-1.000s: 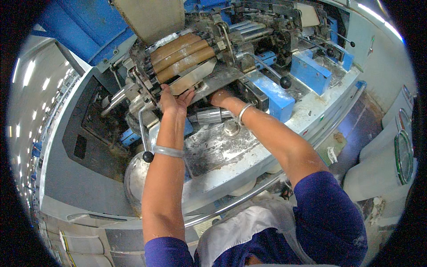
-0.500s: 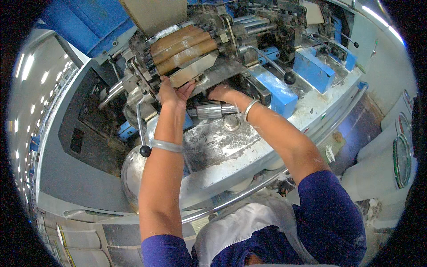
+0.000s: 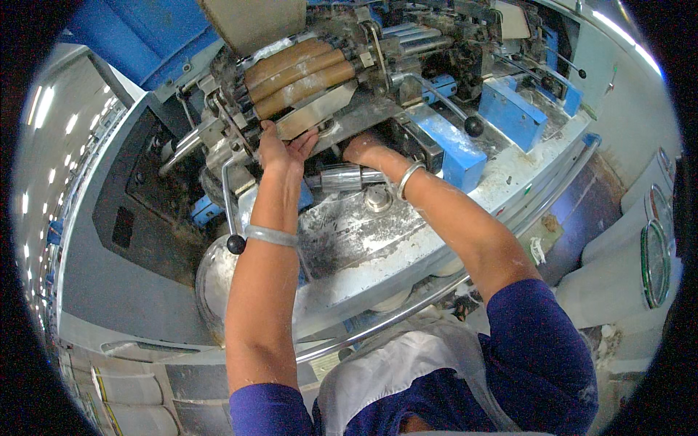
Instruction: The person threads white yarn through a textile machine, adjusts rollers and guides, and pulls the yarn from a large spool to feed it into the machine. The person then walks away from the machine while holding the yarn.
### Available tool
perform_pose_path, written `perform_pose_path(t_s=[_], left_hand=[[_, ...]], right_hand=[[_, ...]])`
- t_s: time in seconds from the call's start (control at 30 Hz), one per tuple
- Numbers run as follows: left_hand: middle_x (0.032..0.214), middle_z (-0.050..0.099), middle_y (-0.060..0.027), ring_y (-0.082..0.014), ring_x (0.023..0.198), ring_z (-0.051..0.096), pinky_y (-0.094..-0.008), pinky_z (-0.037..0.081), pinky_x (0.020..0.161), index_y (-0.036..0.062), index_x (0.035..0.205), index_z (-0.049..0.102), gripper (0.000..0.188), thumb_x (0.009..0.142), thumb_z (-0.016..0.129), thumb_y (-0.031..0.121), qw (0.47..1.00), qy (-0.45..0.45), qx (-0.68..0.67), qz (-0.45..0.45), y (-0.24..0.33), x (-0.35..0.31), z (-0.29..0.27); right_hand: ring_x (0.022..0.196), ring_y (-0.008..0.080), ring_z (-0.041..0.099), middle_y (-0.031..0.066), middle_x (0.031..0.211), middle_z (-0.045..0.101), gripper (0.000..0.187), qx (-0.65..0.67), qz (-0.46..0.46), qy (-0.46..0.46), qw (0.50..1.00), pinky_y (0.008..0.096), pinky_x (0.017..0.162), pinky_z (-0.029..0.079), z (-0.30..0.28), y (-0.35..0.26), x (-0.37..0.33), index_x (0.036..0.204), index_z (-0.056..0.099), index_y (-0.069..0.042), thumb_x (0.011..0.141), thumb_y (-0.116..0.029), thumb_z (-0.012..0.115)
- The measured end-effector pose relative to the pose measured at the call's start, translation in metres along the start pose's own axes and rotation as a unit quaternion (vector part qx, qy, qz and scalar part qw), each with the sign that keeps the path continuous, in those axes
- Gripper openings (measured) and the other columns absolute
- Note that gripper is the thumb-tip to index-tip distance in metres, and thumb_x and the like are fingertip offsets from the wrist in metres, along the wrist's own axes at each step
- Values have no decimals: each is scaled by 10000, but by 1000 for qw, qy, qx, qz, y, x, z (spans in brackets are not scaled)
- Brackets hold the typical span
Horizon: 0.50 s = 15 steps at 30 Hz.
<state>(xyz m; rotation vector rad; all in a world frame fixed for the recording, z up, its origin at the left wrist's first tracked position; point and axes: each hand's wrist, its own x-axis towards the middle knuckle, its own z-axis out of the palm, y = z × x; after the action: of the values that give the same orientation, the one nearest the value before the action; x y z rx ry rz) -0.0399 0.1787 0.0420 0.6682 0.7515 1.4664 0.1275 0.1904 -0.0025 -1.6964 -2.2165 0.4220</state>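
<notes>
Right hand (image 3: 361, 151) — fingertips lost to me in the dark recess below the plate (image 3: 367, 116); whatever they touch there, hidden. Left hand (image 3: 282, 154) — contact between its fingertips and the pale bar (image 3: 318, 112) too fine for me to judge. Cover (image 3: 254, 25), tan: upper part cut off by the top edge. Blue panel (image 3: 149, 43): likewise cut at the top. Left sleeve (image 3: 269, 410): cropped by the lower edge. Cans (image 3: 611, 280), at right: partly swallowed by my view's black rim. Lights (image 3: 45, 109), far left: blurred streaks. Shapes (image 3: 55, 232) beneath them: too small for me to identify.
</notes>
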Motion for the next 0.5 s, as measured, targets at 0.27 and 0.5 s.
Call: perform_pose_path(t_s=[0.27, 0.5], left_hand=[[1123, 586, -204, -399, 874, 658, -501, 557, 764, 69, 1289, 373, 500, 987, 354, 467, 1000, -7, 4, -1, 0, 3, -2], [1111, 580, -221, -416, 850, 656, -486, 568, 719, 76, 1293, 357, 486, 983, 379, 449, 1000, 1, -3, 3, -2, 3, -1]], right_hand=[[1115, 353, 562, 179, 1236, 576, 420, 89, 7, 28, 996, 418, 972, 435, -11, 1, -17, 1168, 604, -64, 859, -347, 588], [884, 366, 629, 199, 921, 660, 198, 28, -48, 125, 991, 431, 798, 490, -11, 10, -49, 945, 711, -73, 811, -192, 630]])
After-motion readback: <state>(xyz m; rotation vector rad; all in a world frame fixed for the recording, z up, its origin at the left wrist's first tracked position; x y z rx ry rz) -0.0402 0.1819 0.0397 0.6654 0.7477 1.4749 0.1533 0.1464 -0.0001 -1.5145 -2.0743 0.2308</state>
